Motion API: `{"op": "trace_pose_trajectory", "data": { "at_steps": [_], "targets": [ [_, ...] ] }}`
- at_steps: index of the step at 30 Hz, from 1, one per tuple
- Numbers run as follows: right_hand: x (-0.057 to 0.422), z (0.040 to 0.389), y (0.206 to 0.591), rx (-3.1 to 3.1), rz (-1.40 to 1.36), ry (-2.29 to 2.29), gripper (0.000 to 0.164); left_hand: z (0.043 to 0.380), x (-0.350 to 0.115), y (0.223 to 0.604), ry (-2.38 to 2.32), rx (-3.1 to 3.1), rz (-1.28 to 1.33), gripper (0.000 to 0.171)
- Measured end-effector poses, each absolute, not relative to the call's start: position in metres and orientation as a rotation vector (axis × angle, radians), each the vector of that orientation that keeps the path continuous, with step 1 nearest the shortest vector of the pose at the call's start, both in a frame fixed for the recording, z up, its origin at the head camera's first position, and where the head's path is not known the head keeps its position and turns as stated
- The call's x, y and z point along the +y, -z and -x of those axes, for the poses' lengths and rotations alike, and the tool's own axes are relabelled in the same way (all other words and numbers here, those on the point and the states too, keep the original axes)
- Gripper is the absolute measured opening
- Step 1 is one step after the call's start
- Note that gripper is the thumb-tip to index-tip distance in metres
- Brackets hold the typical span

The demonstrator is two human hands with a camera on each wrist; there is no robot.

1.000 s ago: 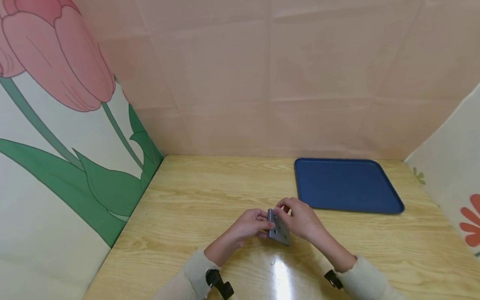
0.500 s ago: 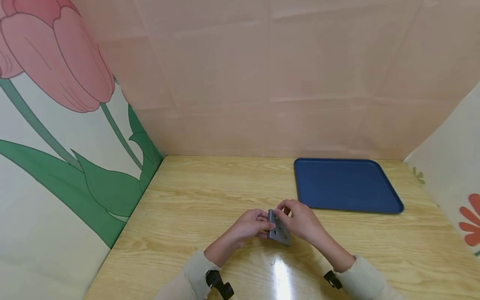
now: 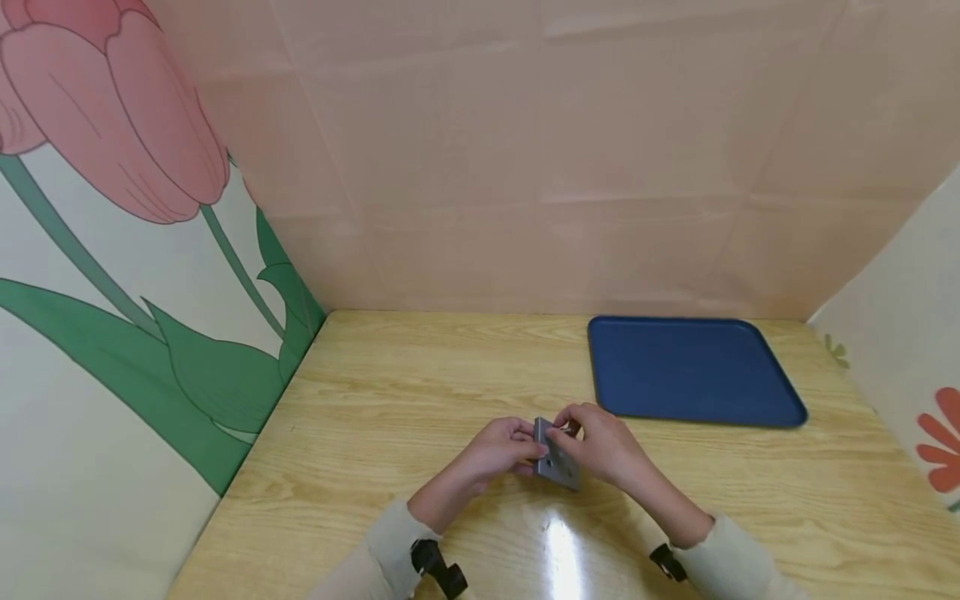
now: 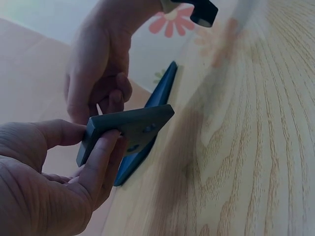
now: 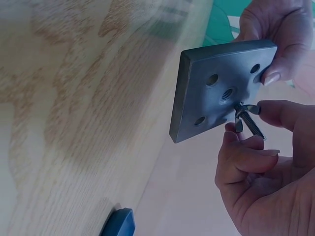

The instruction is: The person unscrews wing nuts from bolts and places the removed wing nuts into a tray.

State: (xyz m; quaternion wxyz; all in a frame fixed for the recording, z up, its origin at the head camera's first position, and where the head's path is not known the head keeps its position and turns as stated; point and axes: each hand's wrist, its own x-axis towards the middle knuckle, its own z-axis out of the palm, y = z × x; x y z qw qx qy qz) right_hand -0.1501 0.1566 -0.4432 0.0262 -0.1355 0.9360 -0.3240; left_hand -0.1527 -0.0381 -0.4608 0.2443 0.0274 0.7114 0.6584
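My left hand grips a grey square metal plate by one edge, thumb on one face and fingers on the other. Several holes pierce the plate, and the middle one looks threaded. From a spot near one edge a threaded bolt sticks out, carrying a wing nut. My right hand has its thumb and fingers at the wing nut's wings, pinching it. The bolt's far side is hidden. Both hands hold the plate above the wooden table, tilted on edge in the left wrist view.
A blue tray lies at the back right of the table. A pink cloth backdrop rises behind, with flower-printed panels at left and right. Black straps sit on both wrists.
My right hand has dipped slightly, and its thumb and fingers have shifted at the wing nut. The left hand and plate have barely moved.
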Motion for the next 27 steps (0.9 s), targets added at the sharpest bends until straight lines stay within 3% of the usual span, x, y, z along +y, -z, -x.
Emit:
{"op": "trace_pose_trajectory", "data": {
  "at_steps": [19, 27],
  "targets": [
    [0.1564, 0.1489, 0.4405, 2.896, 0.525, 0.999, 0.017, 0.1534, -0.0373, 0.464, -1.778, 1.948, -0.082, 0.024],
    [0.1563, 0.1502, 0.4397, 2.916, 0.509, 1.04, 0.008, 0.1531, -0.0367, 0.4621, -1.787, 1.938, -0.079, 0.024]
  ]
}}
